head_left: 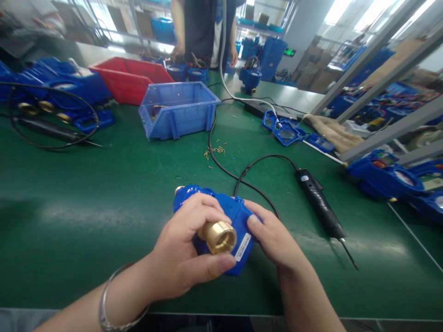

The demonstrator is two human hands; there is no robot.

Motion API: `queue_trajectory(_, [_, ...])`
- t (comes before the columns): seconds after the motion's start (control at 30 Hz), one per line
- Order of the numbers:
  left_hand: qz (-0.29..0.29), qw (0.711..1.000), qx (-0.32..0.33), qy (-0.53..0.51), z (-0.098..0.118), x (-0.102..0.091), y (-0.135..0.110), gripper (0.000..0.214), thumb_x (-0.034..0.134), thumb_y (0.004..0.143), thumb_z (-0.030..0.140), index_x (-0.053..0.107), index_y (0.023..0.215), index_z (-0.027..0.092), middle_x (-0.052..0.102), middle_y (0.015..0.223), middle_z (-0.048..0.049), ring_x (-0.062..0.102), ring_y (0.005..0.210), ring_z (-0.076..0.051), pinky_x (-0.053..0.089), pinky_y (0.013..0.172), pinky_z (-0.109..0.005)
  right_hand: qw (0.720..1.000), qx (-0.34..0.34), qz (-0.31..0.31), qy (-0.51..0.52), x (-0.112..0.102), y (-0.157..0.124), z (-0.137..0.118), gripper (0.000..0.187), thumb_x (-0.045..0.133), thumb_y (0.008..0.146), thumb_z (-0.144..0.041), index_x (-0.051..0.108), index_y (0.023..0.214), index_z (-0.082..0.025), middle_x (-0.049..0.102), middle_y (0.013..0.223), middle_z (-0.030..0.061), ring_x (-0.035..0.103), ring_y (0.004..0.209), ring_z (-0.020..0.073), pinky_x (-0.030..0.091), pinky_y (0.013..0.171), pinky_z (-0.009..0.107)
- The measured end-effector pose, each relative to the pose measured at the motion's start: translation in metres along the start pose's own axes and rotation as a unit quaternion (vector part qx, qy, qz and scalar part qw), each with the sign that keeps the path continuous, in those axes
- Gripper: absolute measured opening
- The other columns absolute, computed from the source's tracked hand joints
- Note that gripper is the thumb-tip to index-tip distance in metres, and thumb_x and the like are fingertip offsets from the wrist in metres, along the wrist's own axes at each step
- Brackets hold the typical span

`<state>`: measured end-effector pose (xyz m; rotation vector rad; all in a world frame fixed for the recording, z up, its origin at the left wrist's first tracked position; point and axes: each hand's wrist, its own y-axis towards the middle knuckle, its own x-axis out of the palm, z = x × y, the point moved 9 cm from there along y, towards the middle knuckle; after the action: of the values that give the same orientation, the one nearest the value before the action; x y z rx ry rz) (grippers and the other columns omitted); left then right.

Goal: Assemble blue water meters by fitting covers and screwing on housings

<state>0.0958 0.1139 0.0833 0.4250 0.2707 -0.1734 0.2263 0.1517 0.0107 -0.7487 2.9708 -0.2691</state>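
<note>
Between my two hands is a blue water meter [226, 203], tilted over the near part of the green table. Its brass pipe end [221, 237] points toward me, and a white barcode label [242, 247] shows on its side. My left hand [188, 246] wraps round the brass end, thumb below it and fingers over the top. My right hand [273, 233] grips the meter's right side, thumb on the blue housing. An electric screwdriver [320, 203] lies to the right, its bit toward me. Small brass screws [218, 150] are scattered beyond the meter.
A blue bin [183, 115] and a red bin [131, 78] stand behind. Several blue meters [62, 83] and another screwdriver [51, 130] lie at left. Blue covers [285, 131] and a cloth [334, 131] lie back right; more meters [387, 175] sit right. Another person [204, 32] stands across.
</note>
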Motion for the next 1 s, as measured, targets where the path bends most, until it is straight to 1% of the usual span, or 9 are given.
queue_trajectory(0.1, [-0.041,0.998,0.034,0.018,0.007,0.019,-0.001,0.038,0.068,0.073,0.046,0.058,0.100,0.023,0.057,0.097,-0.0048,0.054,0.093,-0.020,0.045,0.083,-0.034,0.993,-0.008,0.009,-0.122,-0.008,-0.003,-0.013,0.071,0.054,0.071,-0.069,0.060,0.117,-0.014,0.063,0.117,0.0135,0.057,0.106,0.0297,0.041,0.096,0.044])
queue_trajectory(0.2, [-0.052,0.997,0.052,-0.003,0.012,0.024,-0.007,0.069,0.065,0.070,0.056,0.041,0.126,0.023,0.047,0.121,-0.0120,0.046,0.115,-0.029,0.040,0.097,-0.043,0.994,0.047,0.044,-0.087,-0.020,-0.004,-0.001,0.061,0.061,0.071,-0.060,0.064,0.110,-0.014,0.067,0.109,0.0123,0.061,0.099,0.0293,0.044,0.089,0.042])
queue_trajectory(0.3, [0.038,0.997,0.064,-0.027,0.014,0.004,-0.019,0.069,0.060,0.075,0.049,0.032,0.132,0.023,0.035,0.130,-0.0138,0.034,0.126,-0.033,0.030,0.106,-0.052,0.995,0.076,0.050,0.036,-0.024,-0.005,0.018,0.055,0.069,0.066,-0.051,0.067,0.105,-0.013,0.070,0.098,0.0110,0.065,0.086,0.0260,0.049,0.074,0.036])
queue_trajectory(0.37, [0.121,0.988,0.098,0.008,0.018,-0.015,-0.034,0.059,0.060,0.074,0.032,0.037,0.127,0.023,0.040,0.123,-0.0114,0.036,0.123,-0.032,0.028,0.106,-0.054,0.990,0.076,0.057,0.102,-0.028,-0.005,0.027,0.050,0.071,0.064,-0.046,0.068,0.101,-0.013,0.072,0.092,0.0101,0.066,0.077,0.0228,0.049,0.068,0.032])
queue_trajectory(0.43, [0.159,0.972,0.147,0.094,0.023,-0.021,-0.049,0.057,0.061,0.066,0.023,0.042,0.120,0.021,0.045,0.114,-0.0092,0.040,0.117,-0.031,0.028,0.105,-0.054,0.986,0.072,0.062,0.137,-0.032,-0.006,0.034,0.047,0.072,0.062,-0.044,0.070,0.098,-0.014,0.073,0.087,0.0090,0.066,0.071,0.0203,0.050,0.065,0.030])
queue_trajectory(0.6, [0.135,0.928,0.185,0.294,0.014,-0.009,-0.074,0.035,0.068,0.063,0.026,0.053,0.095,0.027,0.059,0.096,-0.0014,0.050,0.106,-0.025,0.028,0.105,-0.050,0.986,0.043,0.062,0.148,-0.039,-0.006,0.044,0.054,0.071,0.057,-0.052,0.071,0.096,-0.015,0.073,0.089,0.0084,0.066,0.079,0.0238,0.051,0.075,0.034])
queue_trajectory(0.8, [0.108,0.905,0.231,0.340,0.015,0.005,-0.082,0.031,0.071,0.069,0.017,0.055,0.090,0.033,0.070,0.071,0.0109,0.063,0.086,-0.014,0.010,0.115,-0.041,0.982,0.035,0.079,0.168,-0.043,-0.007,0.050,0.041,0.062,0.063,-0.056,0.071,0.086,-0.024,0.072,0.076,0.0042,0.067,0.072,0.0244,0.052,0.072,0.035])
queue_trajectory(0.9, [0.073,0.904,0.215,0.362,0.017,0.014,-0.072,0.034,0.062,0.077,0.009,0.054,0.096,0.037,0.072,0.073,0.0142,0.066,0.078,-0.011,0.001,0.115,-0.041,0.979,0.041,0.084,0.184,-0.040,-0.007,0.049,0.035,0.065,0.060,-0.056,0.069,0.076,-0.026,0.071,0.070,0.0030,0.068,0.073,0.0246,0.053,0.068,0.034])
queue_trajectory(1.0, [0.017,0.869,0.273,0.412,0.028,0.028,-0.060,0.035,0.053,0.082,0.006,0.057,0.106,0.032,0.073,0.092,0.0109,0.062,0.096,-0.007,-0.011,0.114,-0.037,0.975,0.060,0.071,0.201,-0.027,-0.006,0.044,0.036,0.060,0.067,-0.058,0.068,0.073,-0.023,0.070,0.069,0.0036,0.068,0.074,0.0247,0.053,0.066,0.033])
